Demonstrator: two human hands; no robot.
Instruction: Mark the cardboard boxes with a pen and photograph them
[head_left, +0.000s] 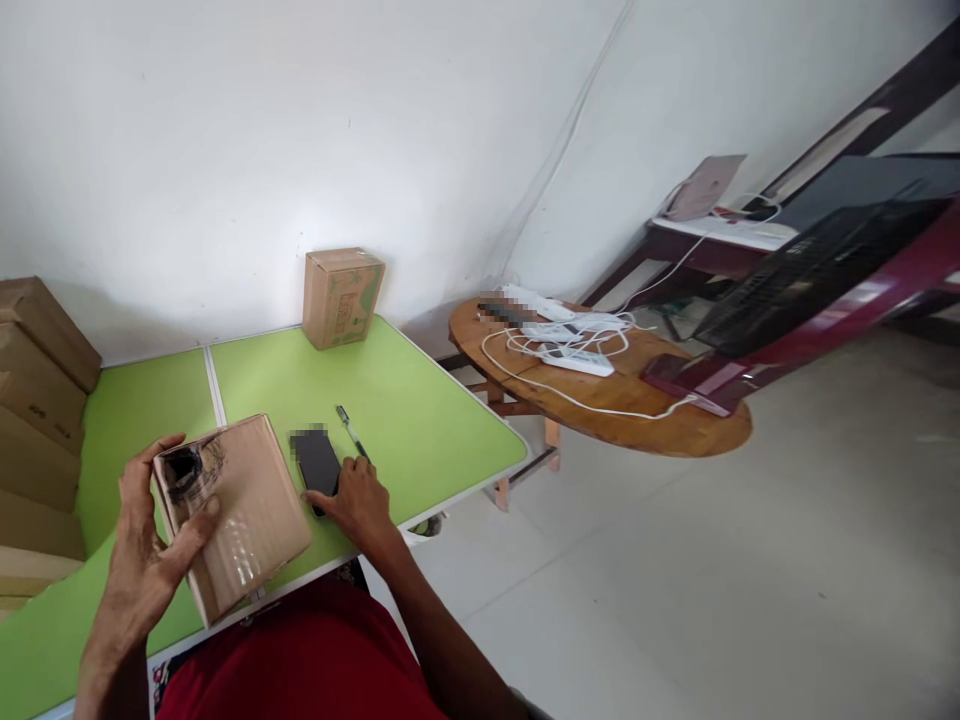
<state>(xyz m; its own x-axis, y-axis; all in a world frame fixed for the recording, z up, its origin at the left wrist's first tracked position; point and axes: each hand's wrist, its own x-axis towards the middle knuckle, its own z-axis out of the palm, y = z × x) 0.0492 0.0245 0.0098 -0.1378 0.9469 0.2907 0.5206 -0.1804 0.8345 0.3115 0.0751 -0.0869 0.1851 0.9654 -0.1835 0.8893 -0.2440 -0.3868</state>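
The person sits at a bright green folding table (390,400) with a white rim, and the left hand (146,545) holds a brown cardboard parcel wrapped in clear shiny tape (240,510). The fingers of this hand are closed around the left end of the parcel, with the thumb on its top face near a dark scribbled mark. The parcel is lifted and tilted at the near edge of the table, in front of the person's red clothing. The right hand (358,500) lies on the table just beside the parcel, its fingers bent loosely and touching the near end of a flat black phone-like object (316,462); it does not grip it. Near this black object, a little further right, lies a thin pen-like tool with a metal tip (351,432). At the far edge of the table, against the white wall, stands a small brown cardboard box with green print (343,296). On the left side is a stack of plain brown cartons (37,400). To the right, well apart from the table, a round wooden table (637,410) carries white power strips and white cables (577,345).
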